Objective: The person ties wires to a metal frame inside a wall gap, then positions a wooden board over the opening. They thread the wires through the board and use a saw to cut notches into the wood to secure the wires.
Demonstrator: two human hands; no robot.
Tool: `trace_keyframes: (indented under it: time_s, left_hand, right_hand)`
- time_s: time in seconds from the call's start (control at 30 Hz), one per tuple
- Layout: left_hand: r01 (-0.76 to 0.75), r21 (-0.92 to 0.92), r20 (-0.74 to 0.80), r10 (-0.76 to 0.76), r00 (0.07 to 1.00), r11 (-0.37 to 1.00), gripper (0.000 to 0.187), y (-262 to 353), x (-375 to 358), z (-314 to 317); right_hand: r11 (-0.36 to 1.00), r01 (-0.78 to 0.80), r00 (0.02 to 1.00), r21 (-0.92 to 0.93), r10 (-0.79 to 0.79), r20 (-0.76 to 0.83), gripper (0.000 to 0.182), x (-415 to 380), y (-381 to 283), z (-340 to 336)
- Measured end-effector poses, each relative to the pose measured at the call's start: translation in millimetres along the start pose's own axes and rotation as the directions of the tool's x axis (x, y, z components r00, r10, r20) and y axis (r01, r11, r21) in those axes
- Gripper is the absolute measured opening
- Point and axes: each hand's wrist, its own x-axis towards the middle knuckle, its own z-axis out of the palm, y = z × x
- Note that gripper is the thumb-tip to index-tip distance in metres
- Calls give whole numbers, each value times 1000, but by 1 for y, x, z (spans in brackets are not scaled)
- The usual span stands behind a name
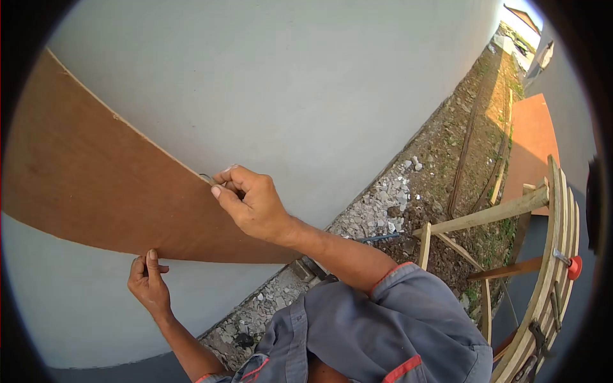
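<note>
A reddish-brown plywood sheet [121,166] stands against the pale grey wall [306,83], reaching from the left border to the middle of the view. At its lower edge, my left hand [150,287] is closed, with thumb and fingertips pinching the rim. My right hand [252,201] is at the upper edge, its thumb and index finger pressed together and the other fingers curled. A thin, dark, curved strand [204,177] shows beside those fingertips; whatever they pinch is mostly hidden.
Rubble [377,207] and soil run along the wall's foot. On the right stands a workbench of wooden slats [552,255] with a red-handled tool [573,267] and several metal tools. Another plywood sheet [530,147] leans behind it. Long timber strips lie on the ground.
</note>
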Motion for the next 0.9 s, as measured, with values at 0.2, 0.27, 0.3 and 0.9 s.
trace_keyframes:
  time_s: [0.2, 0.27, 0.3, 0.9]
  left_hand:
    - [-9, 55, -13, 10, 1000, 998, 34, -3, -4, 2]
    - [-4, 57, 9, 4, 1000, 998, 34, -8, -5, -2]
    - [47, 74, 31, -49, 998, 996, 33, -10, -6, -6]
    - [-227, 392, 136, 188, 973, 891, 27, -35, 21, -28]
  right_hand:
    - [993, 15, 1000, -116, -15, 2, 16, 0, -6, -1]
    - [990, 40, 999, -137, -42, -12, 16, -2, -10, -7]
    - [985, 7, 999, -170, -1, 33, 16, -3, -18, -8]
    - [885, 144, 989, -443, -150, 22, 14, -13, -8, -15]
